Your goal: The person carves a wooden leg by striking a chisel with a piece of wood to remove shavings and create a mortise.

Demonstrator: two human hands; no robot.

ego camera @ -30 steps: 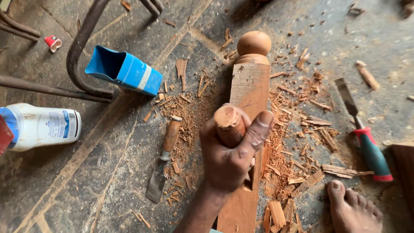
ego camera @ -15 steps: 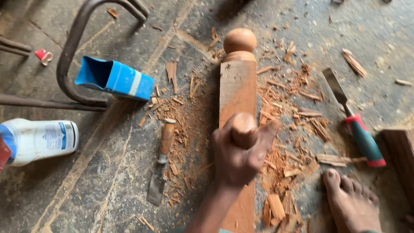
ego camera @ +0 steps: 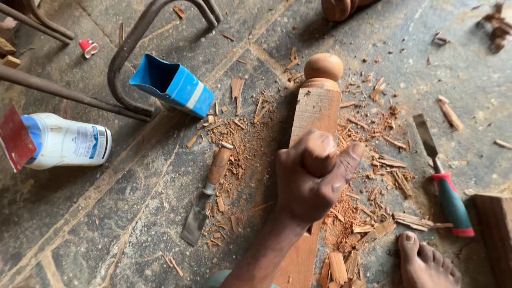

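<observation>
- Left hand: fist clenched around a stubby wooden handle, thumb laid up its right side. I cannot see what the handle ends in; the fist hides it.
- Right hand: out of view.
- Workpiece: squared wooden post with a ball finial, flat on the stone floor. The fist sits over its lower half. No clamp or stop is visible.
- Around it: wood chips on both sides. A wooden-handled chisel lies left of the post, a red-and-teal chisel well to the right, a bare foot just beside the chips at lower right.
- Further left: blue carton, white bottle, both on their sides.

Risks, as I judge them:
1. The post looks unrestrained, so a hard push could skid or roll it and send the tool off line.
2. If a blade is under that fist, a slip along the grain could run toward the bare foot.
3. Loose chips underfoot mean poor footing and a chance of splinters.

Against 1 s ago: the handle's pale round end then stood clear above the fist; now the fingers ride higher and cover most of it. The hand stays on the same stretch of post. Both floor chisels, carton and bottle lie as before.
</observation>
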